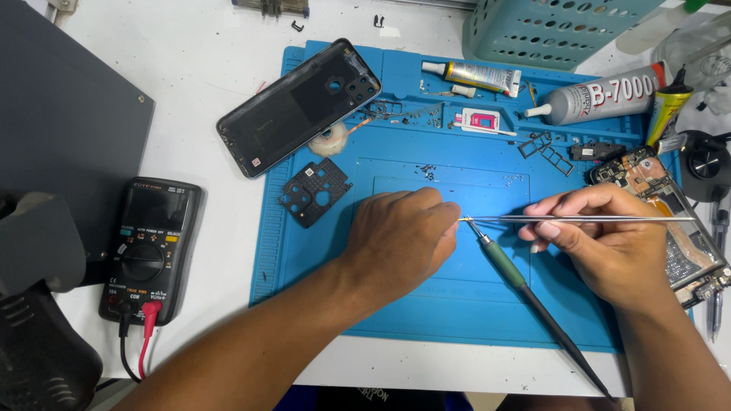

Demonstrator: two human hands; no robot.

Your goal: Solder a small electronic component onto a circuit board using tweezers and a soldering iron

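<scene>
White bench, blue repair mat (320,281): left hand (400,228) curled shut over a small unseen part mid-mat, right hand (609,243) pinching steel tweezers (579,219) tip-to-fingers beside a green-handled screwdriver (506,266); best to brace both wrists and keep tips steady.

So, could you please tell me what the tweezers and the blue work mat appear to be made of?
The tweezers look like bare polished metal: thin, silvery, with a bright glint. The blue mat looks like matte silicone or rubber, with moulded ridges and recessed trays, though the picture alone cannot settle which.
</scene>
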